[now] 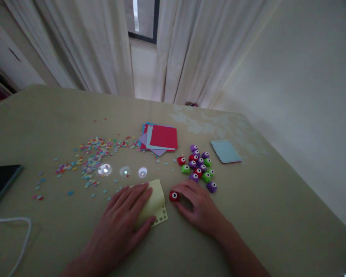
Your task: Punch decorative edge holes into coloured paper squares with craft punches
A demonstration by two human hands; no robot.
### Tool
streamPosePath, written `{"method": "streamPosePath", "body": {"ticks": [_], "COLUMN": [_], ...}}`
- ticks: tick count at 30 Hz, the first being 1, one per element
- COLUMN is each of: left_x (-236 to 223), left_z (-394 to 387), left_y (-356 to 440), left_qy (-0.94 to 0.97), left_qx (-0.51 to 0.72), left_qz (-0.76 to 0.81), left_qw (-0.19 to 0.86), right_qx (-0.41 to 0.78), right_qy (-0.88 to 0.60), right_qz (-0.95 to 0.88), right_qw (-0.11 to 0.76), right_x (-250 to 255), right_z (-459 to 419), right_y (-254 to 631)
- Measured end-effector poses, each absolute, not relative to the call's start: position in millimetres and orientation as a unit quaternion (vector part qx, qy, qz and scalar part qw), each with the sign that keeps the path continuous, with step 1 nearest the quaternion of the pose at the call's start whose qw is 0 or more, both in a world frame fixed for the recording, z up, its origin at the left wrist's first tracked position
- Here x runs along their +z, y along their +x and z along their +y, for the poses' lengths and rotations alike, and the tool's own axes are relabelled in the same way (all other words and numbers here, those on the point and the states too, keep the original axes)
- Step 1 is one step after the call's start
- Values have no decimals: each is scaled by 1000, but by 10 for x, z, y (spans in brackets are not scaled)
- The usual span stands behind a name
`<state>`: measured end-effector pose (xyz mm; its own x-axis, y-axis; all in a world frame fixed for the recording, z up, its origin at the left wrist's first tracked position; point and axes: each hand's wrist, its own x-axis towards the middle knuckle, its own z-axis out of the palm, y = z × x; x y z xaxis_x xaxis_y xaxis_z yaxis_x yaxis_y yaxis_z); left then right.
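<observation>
My left hand (123, 215) lies flat on a pale yellow folded paper (155, 200) near the table's front; small heart holes run along the paper's lower right edge. My right hand (196, 204) curls around a small red paper punch (174, 196) resting on the table just right of the paper. Just beyond my right hand sits a cluster of several red, green and purple punches (198, 166).
A stack of coloured paper sheets (160, 139) lies in the middle, a light blue card (226, 151) to the right. Coloured paper bits (89, 157) scatter on the left, with three clear round pieces (124, 171). A dark tablet (0, 182) and white cable (20, 238) sit at the left edge.
</observation>
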<state>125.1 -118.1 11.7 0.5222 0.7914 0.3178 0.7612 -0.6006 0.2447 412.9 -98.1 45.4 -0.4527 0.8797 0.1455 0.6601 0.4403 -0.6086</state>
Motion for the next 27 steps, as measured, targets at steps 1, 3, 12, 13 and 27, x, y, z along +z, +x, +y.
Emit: {"method": "streamPosePath", "body": {"ticks": [1, 3, 12, 13, 27], "left_x": [116, 116, 141, 143, 121], "left_z": [-1179, -1173, -1189, -1191, -1192], "left_y": [1252, 1251, 1232, 1233, 1246], "left_qy": [871, 871, 875, 874, 878], "left_qx": [200, 201, 183, 183, 175], "left_qz": [447, 446, 447, 447, 445], "left_qw": [39, 38, 42, 44, 22], "right_qx": [257, 282, 319, 318, 357], "right_qy": [-472, -485, -506, -507, -450], "right_qz": [-808, -782, -726, -725, -747], "right_qw": [243, 273, 338, 342, 334], "right_x": [436, 393, 341, 340, 374], "right_z": [-988, -1004, -1060, -1057, -1025], "right_y": [4138, 4123, 3945, 3946, 3977]}}
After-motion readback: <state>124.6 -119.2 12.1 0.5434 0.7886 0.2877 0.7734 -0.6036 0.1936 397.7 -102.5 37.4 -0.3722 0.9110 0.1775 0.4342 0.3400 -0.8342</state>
